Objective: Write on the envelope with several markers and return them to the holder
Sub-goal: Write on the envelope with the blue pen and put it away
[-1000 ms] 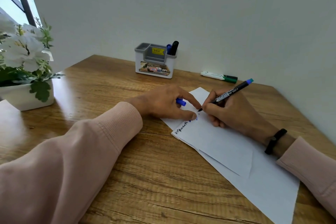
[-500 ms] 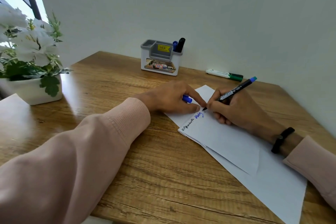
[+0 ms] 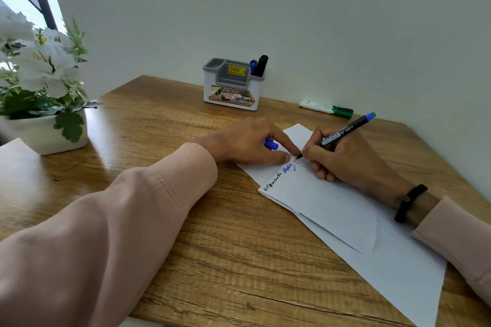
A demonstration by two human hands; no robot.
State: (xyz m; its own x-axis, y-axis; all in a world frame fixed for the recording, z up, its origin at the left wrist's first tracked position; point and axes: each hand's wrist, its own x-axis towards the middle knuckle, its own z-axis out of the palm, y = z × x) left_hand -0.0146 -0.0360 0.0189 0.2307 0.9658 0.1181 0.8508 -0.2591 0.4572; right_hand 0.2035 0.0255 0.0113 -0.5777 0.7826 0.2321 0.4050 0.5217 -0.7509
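Observation:
A white envelope (image 3: 332, 204) lies slanted on the wooden table, with black and blue writing along its left edge. My right hand (image 3: 342, 156) grips a black marker with a blue end (image 3: 342, 133), tip down on the envelope past the blue word. My left hand (image 3: 252, 143) presses the envelope's upper corner and holds a blue cap (image 3: 271, 144) between its fingers. The white and grey holder (image 3: 231, 87) stands at the back by the wall, with a blue marker (image 3: 253, 66) and a black marker (image 3: 261, 65) upright in its right slot.
A white marker with a green cap (image 3: 326, 109) lies on the table near the wall, right of the holder. A white pot of white flowers (image 3: 45, 103) sits at the left. A larger white sheet (image 3: 398, 273) lies under the envelope.
The blue word has grown, and my right hand has moved the marker tip further up the envelope's edge. The left hand stays pressed on the corner.

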